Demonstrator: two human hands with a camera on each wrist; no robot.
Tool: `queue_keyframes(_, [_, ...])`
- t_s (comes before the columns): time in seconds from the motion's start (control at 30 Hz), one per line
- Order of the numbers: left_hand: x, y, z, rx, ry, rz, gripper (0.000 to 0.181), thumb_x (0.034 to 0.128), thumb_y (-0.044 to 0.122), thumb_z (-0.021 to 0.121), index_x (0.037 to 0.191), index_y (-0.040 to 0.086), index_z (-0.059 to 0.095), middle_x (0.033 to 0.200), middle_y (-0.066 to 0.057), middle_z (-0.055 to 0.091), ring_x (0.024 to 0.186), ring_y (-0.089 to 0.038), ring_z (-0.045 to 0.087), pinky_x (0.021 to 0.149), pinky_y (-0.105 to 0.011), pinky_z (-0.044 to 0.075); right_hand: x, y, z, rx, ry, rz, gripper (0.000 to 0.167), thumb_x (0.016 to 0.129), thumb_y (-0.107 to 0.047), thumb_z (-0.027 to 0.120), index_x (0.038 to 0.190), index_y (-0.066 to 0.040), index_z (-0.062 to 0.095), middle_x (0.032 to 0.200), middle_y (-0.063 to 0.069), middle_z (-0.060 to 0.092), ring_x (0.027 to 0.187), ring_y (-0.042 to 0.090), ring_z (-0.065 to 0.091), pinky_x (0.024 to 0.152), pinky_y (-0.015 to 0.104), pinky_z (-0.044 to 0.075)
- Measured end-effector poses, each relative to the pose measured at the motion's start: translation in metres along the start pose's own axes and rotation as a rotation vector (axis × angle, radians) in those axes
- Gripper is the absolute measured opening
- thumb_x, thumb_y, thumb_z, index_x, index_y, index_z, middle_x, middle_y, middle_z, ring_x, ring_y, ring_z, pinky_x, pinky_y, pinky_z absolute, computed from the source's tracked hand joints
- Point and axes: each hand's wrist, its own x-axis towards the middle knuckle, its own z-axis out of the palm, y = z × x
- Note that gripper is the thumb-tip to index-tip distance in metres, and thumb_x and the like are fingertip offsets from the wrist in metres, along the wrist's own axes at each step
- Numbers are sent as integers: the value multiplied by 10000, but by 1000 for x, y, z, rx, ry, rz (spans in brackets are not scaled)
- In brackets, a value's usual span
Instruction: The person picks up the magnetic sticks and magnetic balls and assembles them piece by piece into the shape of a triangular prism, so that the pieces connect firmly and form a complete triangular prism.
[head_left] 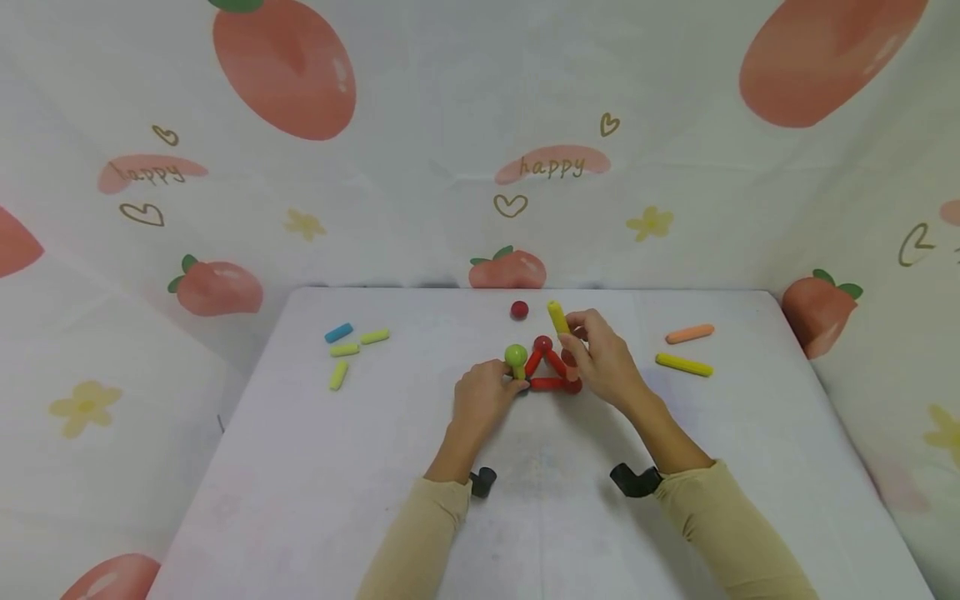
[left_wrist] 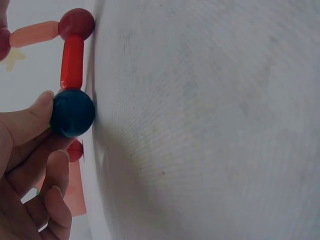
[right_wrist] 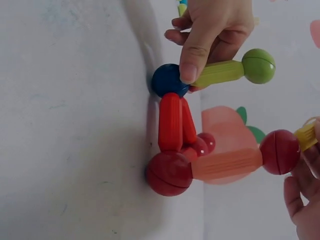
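Note:
A triangle of red rods (head_left: 546,383) with balls at its corners lies on the table. My left hand (head_left: 483,396) pinches the blue ball (right_wrist: 169,80) at the left corner, thumb on its near side. From that ball a light green rod (right_wrist: 220,73) stands up, topped by a green ball (head_left: 515,355). At the right corner, an orange rod (right_wrist: 227,164) rises from a red ball (right_wrist: 170,173) to another red ball (right_wrist: 281,151). My right hand (head_left: 603,358) holds a yellow rod (head_left: 557,317), whose lower end meets that upper red ball.
A loose red ball (head_left: 519,310) lies behind the triangle. Left on the table (head_left: 300,500) are a blue rod (head_left: 338,332) and several short light green rods (head_left: 345,350). An orange rod (head_left: 690,334) and a yellow rod (head_left: 684,365) lie right. Patterned cloth (head_left: 420,125) surrounds the table.

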Motion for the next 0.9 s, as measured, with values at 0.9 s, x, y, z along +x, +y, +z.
queue_keyframes(0.9, [-3, 2, 3, 30, 41, 31, 218, 871, 355, 804, 936, 151, 763, 867, 26, 759, 637, -117, 532, 556, -262, 386, 7, 4, 2, 100, 90, -96, 319, 1011, -129, 629, 1265, 13, 500, 1224, 179, 607, 1155, 335, 601, 1009, 535, 507])
